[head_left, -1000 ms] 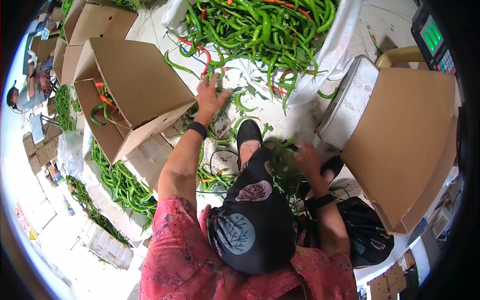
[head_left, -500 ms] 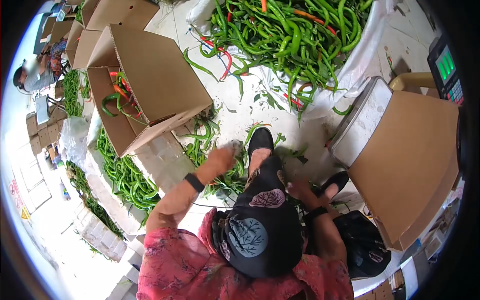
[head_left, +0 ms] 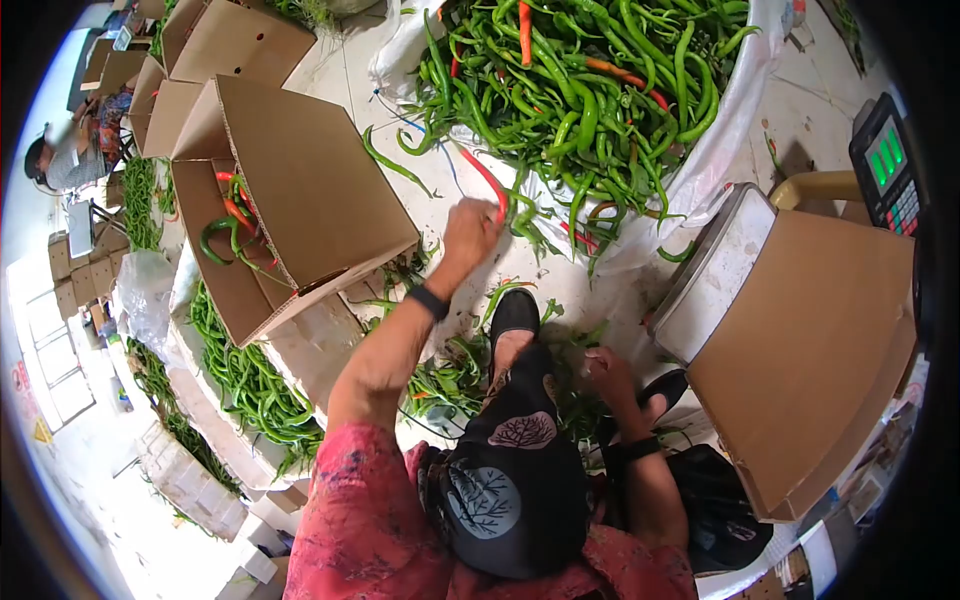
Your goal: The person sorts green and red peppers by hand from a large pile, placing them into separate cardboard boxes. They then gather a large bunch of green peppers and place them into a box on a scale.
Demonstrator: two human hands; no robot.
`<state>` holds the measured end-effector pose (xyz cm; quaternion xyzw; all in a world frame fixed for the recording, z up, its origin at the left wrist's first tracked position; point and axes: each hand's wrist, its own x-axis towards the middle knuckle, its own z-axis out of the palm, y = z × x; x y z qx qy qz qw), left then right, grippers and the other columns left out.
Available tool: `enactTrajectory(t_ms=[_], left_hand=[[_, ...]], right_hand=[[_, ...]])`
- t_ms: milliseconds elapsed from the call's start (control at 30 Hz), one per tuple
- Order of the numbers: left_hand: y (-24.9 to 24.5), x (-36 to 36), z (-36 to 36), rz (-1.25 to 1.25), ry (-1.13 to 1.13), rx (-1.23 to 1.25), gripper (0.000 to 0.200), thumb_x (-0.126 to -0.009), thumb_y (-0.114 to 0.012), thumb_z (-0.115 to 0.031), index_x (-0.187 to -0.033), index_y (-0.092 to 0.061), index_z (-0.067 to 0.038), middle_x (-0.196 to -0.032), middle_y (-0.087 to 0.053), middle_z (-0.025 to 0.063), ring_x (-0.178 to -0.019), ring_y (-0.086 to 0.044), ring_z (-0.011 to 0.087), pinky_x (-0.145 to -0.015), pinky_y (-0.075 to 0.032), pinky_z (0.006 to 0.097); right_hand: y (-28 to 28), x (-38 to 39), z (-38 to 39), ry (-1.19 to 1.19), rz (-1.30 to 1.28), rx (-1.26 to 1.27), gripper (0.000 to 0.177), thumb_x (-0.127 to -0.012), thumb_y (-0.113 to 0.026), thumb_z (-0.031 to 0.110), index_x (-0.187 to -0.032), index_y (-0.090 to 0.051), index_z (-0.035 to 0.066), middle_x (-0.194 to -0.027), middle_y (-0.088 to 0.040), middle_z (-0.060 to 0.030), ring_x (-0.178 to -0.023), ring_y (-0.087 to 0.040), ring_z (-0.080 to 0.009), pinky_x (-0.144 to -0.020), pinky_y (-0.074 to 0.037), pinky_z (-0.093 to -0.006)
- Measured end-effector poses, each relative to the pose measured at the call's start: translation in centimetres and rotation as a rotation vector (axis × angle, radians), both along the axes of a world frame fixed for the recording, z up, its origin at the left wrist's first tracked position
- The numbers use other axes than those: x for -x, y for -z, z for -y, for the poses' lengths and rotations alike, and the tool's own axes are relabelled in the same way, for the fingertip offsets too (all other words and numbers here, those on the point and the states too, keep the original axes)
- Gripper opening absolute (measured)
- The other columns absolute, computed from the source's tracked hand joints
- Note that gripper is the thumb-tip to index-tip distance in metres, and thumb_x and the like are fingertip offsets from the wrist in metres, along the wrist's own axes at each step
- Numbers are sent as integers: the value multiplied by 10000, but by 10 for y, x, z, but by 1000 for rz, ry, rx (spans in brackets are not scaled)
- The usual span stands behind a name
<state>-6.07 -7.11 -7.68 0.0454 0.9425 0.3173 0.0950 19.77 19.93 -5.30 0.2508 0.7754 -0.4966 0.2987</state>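
Up from the leafy litter comes the left hand [head_left: 472, 238], now at the near edge of the heap [head_left: 590, 90], fingertips closed around the lower end of a slim, glossy red pepper [head_left: 482, 176]! Limp green peppers and leaves hang just beside that grip. Beyond it, smooth, curling green pods spill over the crinkled white sack [head_left: 712, 180]. To the left of the grip sits the box [head_left: 320, 180], stiff matte cardboard, red and green peppers inside its open end. Nearer the body, the black shoe [head_left: 516, 311] stands among loose leaves [head_left: 440, 385]. Over to the right, the right hand [head_left: 610, 378] hovers low, fingers curled inward; whether it pinches anything, I can't tell.
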Motion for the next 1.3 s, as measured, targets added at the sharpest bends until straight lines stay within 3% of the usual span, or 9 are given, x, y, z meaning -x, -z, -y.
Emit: enactTrajectory(t_ms=[233,500,633,700,833,900,967,1067,1300], left_hand=[[-218,-78,12,379,-344,-896,196,-861,-653,-97,-1037,-613,-22,-884,-591,29,-766,-568,114,-691,-470,257],[-316,-85,82,-289,-644,-590,333,-933,-597,-170,-1224,-535,-19,-1140,-576,77,-942,-575,151,-827,-475,306],[-295,-76,50,-312,-474,-433,439,-945,-569,-181,-1332,-468,2,-1211,-566,93,-1078,-547,167,-942,-425,307],[-266,-52,8,47,-395,-748,477,-934,-582,-194,-1338,-455,27,-1214,-565,111,-1079,-549,169,-935,-425,295],[-139,41,-35,234,-568,-950,562,-852,-703,-276,-1261,-505,55,-1104,-602,101,-999,-553,153,-896,-435,288],[-34,92,-33,269,-751,-819,449,-835,-722,-296,-1104,-578,34,-975,-625,89,-857,-587,167,-734,-474,272],[-36,119,-57,521,-838,-1287,301,-838,-713,-248,-949,-584,0,-867,-626,103,-652,-597,188,-531,-463,262],[25,151,-71,309,-903,-1314,226,-832,-700,-148,-939,-577,8,-844,-622,125,-552,-585,211,-420,-439,263],[1,87,-57,621,-890,-1549,166,-902,-524,-8,-1061,-521,41,-932,-597,155,-636,-533,195,-556,-504,287]], right_hand=[[-2,-8,14,-107,-36,19,228,-832,-632,194,-998,-649,38,-895,-693,-160,-846,-688,-273,-748,-520,-351],[-20,5,21,-136,-62,16,229,-819,-636,212,-978,-648,47,-889,-686,-158,-852,-679,-305,-748,-518,-362],[-3,-9,19,-141,-50,-5,236,-816,-638,220,-979,-650,50,-894,-687,-160,-847,-679,-302,-747,-519,-360],[-1,-12,15,-101,-23,19,240,-813,-640,226,-977,-655,52,-899,-691,-158,-839,-679,-305,-747,-522,-361],[1,-10,7,-63,-57,-7,237,-812,-636,220,-984,-664,59,-903,-696,-150,-826,-684,-289,-746,-523,-359],[19,-16,4,-64,-56,-8,291,-828,-610,235,-1019,-655,20,-769,-664,-105,-654,-624,-153,-623,-487,-299],[23,-15,2,-23,-52,28,281,-833,-613,226,-1007,-653,10,-745,-647,-83,-637,-600,-124,-603,-474,-279],[16,-12,-3,38,-23,85,266,-843,-614,207,-998,-644,-7,-730,-629,-55,-634,-577,-95,-585,-460,-256],[30,-19,3,49,103,96,260,-849,-617,211,-1007,-658,9,-832,-693,-123,-772,-677,-208,-719,-514,-324]])
